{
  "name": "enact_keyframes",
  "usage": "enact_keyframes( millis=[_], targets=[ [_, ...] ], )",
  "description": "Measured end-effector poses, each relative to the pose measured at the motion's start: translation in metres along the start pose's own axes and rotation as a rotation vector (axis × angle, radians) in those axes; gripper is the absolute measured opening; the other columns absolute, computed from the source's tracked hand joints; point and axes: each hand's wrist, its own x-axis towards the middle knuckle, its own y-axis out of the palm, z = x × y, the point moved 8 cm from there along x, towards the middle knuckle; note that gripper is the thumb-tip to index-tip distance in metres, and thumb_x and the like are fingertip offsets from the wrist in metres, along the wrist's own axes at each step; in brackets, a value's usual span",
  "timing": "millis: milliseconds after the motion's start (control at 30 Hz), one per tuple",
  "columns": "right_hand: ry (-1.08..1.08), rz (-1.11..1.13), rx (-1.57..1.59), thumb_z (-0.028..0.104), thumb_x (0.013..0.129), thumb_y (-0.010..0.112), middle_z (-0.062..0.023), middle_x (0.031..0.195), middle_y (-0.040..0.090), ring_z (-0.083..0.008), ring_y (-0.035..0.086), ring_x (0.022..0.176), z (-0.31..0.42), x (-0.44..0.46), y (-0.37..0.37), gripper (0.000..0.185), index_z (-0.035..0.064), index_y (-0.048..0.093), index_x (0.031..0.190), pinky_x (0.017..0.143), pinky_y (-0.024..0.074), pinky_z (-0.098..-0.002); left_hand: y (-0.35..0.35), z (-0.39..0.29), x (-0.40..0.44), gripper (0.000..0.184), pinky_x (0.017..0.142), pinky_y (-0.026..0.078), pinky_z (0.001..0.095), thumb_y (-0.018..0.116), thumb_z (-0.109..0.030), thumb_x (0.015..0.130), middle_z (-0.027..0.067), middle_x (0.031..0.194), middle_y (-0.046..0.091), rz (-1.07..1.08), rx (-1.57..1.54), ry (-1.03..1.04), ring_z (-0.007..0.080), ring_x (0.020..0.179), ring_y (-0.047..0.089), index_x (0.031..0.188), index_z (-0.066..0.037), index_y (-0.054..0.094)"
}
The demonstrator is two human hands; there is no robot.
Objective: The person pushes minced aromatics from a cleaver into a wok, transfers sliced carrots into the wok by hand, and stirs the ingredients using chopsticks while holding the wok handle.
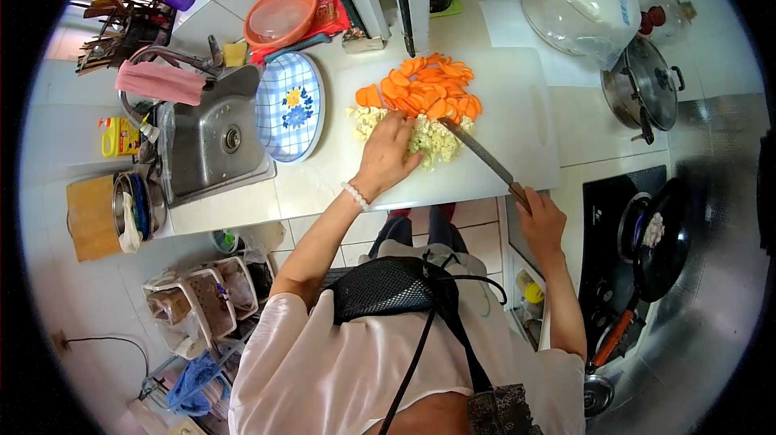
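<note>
My right hand [540,223] grips the handle of a kitchen knife [482,154]. Its blade points up and left, with the tip among finely chopped pale vegetable pieces [434,141] that look like cauliflower. On the left part of that pile lies my left hand [386,152], fingers stretched forward and thumb apart, a beaded bracelet at the wrist. The pieces under the palm are hidden. Just beyond them, a heap of sliced carrots [428,87] touches the pale pile. Both sit on a white cutting board [517,111].
An oval patterned plate [289,107] stands left of the board, beside the sink [218,144]. Behind it is an orange basket [281,16]. To the right are a lidded pot [647,83] and, on the stove [602,249], a black wok [667,253] with pale food inside.
</note>
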Motion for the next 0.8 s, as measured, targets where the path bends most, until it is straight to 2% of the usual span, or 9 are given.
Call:
enact_keyframes(
  millis=[100, 200, 300, 467, 533, 800],
  targets=[
    [-0.003, 0.018, 0.020, 0.016, 0.075, 0.070, -0.0117, 0.080, 0.060, -0.0294, 0.061, 0.070, 0.003, -0.004, 0.003, 0.037, 0.0054, 0.059, 0.108, 0.055, 0.0490, -0.0394, 0.016, -0.009, 0.007, 0.061, 0.098, 0.035, 0.0423, 0.068, -0.023, 0.072, 0.0193, 0.125, 0.048, 0.102, 0.019, 0.068, 0.0325, 0.119, 0.043, 0.124, 0.004, 0.048],
    [0.021, 0.085, 0.027, 0.017, 0.076, 0.069, -0.0131, 0.083, 0.059, -0.0314, 0.060, 0.072, 0.004, -0.010, 0.009, 0.038, 0.0056, 0.058, 0.111, 0.057, 0.0488, -0.0415, 0.029, -0.009, 0.006, 0.060, 0.096, 0.036, 0.0412, 0.067, -0.024, 0.073, 0.0173, 0.124, 0.050, 0.182, 0.066, 0.047, 0.0318, 0.118, 0.043, 0.123, 0.003, 0.049],
    [0.031, 0.110, 0.047, 0.017, 0.077, 0.068, -0.0138, 0.086, 0.059, -0.0324, 0.060, 0.074, 0.006, -0.015, 0.011, 0.041, 0.0063, 0.056, 0.115, 0.058, 0.0484, -0.0431, 0.024, -0.013, 0.001, 0.058, 0.094, 0.036, 0.0402, 0.067, -0.023, 0.073, 0.0157, 0.124, 0.051, 0.116, 0.074, 0.087, 0.0309, 0.117, 0.043, 0.122, 0.003, 0.050],
    [0.046, 0.137, 0.019, 0.017, 0.077, 0.068, -0.0139, 0.088, 0.059, -0.0321, 0.060, 0.078, 0.013, -0.023, 0.007, 0.045, 0.0075, 0.054, 0.118, 0.058, 0.0475, -0.0440, 0.027, -0.011, -0.012, 0.058, 0.098, 0.035, 0.0410, 0.066, -0.022, 0.073, 0.0148, 0.128, 0.048, 0.208, 0.042, 0.076, 0.0311, 0.117, 0.043, 0.124, 0.002, 0.049],
    [0.055, 0.215, 0.015, 0.017, 0.076, 0.069, -0.0128, 0.091, 0.060, -0.0312, 0.060, 0.082, 0.010, -0.029, 0.013, 0.048, 0.0087, 0.053, 0.121, 0.060, 0.0470, -0.0443, 0.026, -0.012, -0.016, 0.057, 0.098, 0.035, 0.0409, 0.066, -0.021, 0.073, 0.0145, 0.128, 0.048, 0.222, 0.022, 0.065, 0.0311, 0.117, 0.043, 0.123, 0.002, 0.050],
    [0.112, 0.123, 0.006, 0.017, 0.075, 0.070, -0.0113, 0.091, 0.061, -0.0291, 0.062, 0.081, 0.000, -0.034, 0.007, 0.045, 0.0103, 0.056, 0.118, 0.059, 0.0485, -0.0428, 0.021, -0.014, -0.017, 0.054, 0.097, 0.035, 0.0409, 0.066, -0.021, 0.073, 0.0137, 0.123, 0.051, 0.236, 0.001, 0.092, 0.0309, 0.116, 0.043, 0.120, 0.000, 0.052]
  ],
)
